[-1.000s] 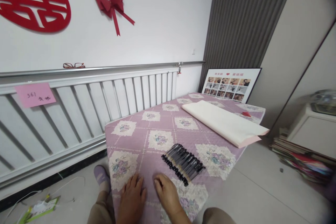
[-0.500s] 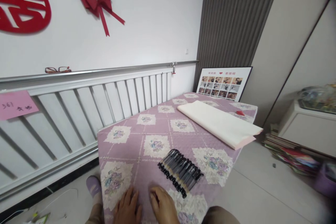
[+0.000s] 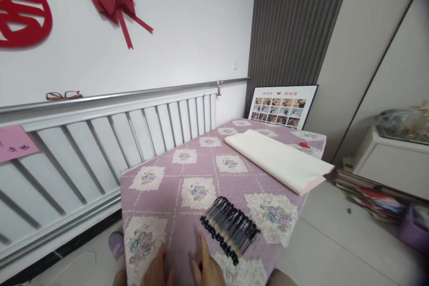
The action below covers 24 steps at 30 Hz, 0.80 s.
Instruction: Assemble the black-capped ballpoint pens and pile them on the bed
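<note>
My left hand [image 3: 157, 271] and my right hand [image 3: 206, 266] rest side by side at the near edge of a purple floral-quilted table [image 3: 214, 174]. Both are partly cut off by the bottom of the view; the fingers that show lie stretched out flat on the cloth, holding nothing. Just beyond my right hand lies a row of several black pens [image 3: 229, 225], laid parallel to one another. The right index finger points toward the pens without touching them.
A folded cream sheet [image 3: 278, 160] lies at the table's far right, with a small red scrap [image 3: 304, 145] past it. A photo collage board [image 3: 282, 106] leans on the wall. White railing [image 3: 100, 143] runs left; glasses [image 3: 63, 95] sit on it. Books [image 3: 367, 192] are stacked on the floor.
The view has swung right and slightly up, so both hands have slid lower in frame and are now partly cut off. The pens and sheet have not moved on the table.
</note>
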Motion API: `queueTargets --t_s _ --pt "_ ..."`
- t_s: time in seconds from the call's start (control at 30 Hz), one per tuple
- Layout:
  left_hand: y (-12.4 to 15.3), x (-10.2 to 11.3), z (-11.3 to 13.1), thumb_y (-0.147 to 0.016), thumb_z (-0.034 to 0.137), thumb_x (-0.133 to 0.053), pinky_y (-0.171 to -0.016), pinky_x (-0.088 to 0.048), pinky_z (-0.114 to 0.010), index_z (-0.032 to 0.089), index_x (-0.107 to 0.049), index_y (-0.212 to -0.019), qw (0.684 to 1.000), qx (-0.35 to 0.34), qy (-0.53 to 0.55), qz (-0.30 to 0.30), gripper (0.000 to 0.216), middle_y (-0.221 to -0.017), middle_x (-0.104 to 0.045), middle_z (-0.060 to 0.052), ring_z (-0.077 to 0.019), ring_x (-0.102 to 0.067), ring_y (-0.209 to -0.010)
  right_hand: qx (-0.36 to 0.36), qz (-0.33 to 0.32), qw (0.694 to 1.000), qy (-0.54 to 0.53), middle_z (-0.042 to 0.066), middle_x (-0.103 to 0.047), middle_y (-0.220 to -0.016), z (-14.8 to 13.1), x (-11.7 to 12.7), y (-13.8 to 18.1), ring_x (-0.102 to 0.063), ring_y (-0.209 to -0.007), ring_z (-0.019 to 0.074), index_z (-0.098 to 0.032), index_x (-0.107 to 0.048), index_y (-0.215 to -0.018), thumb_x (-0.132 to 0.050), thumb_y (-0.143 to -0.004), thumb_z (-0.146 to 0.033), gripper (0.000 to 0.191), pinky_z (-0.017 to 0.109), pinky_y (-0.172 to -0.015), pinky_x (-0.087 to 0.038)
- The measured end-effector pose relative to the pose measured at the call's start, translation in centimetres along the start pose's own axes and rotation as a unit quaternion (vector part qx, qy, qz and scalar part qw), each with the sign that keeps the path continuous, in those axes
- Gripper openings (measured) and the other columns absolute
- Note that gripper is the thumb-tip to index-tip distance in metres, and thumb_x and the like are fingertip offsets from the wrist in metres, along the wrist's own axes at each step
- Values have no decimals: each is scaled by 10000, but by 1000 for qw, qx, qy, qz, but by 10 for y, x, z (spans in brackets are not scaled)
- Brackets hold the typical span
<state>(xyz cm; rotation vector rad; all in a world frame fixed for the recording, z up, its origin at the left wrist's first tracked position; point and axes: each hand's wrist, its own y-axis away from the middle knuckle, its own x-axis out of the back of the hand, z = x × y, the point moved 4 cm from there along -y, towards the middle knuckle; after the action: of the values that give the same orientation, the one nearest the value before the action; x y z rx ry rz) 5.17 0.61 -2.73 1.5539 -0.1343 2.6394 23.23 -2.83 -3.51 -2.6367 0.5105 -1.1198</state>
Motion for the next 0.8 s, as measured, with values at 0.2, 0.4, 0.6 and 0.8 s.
queueTargets --t_s 0.2,0.4,0.6,0.8 --pt "-2 56 48 -920 308 -317 -669 -432 -231 47 128 -1450 996 3 86 6 740 -678 -535 52 -151 -585 -615 26 -18 992 119 44 -740 -674 -20 29 -18 -692 -549 204 -155 -178 -1489 -523 -842 -179 733 217 -486 -498" --pt "8 95 90 -944 229 -298 -652 -384 -229 99 102 -1465 999 37 31 -10 669 -761 -611 17 -147 -634 -708 111 73 974 185 51 -715 -629 -55 70 -37 -670 -511 194 -98 -213 -1473 -461 -869 -137 654 231 -498 -511" --pt "-1 57 87 -942 228 -310 -760 -414 -219 143 -85 -1486 999 15 21 -33 594 -935 -665 -36 -147 -643 -861 112 77 985 106 71 -742 -787 -44 73 -26 -703 -637 199 -124 -165 -1489 -404 -876 -122 658 264 -605 -556" --pt "-27 5 94 -869 233 -377 -1018 -341 -319 166 -570 -1247 992 -111 -39 -53 429 -1277 -574 -97 -213 -504 -1183 26 59 998 7 55 -752 -927 11 42 13 -722 -801 196 -235 -586 -1217 -433 -895 -268 358 242 -725 -558"
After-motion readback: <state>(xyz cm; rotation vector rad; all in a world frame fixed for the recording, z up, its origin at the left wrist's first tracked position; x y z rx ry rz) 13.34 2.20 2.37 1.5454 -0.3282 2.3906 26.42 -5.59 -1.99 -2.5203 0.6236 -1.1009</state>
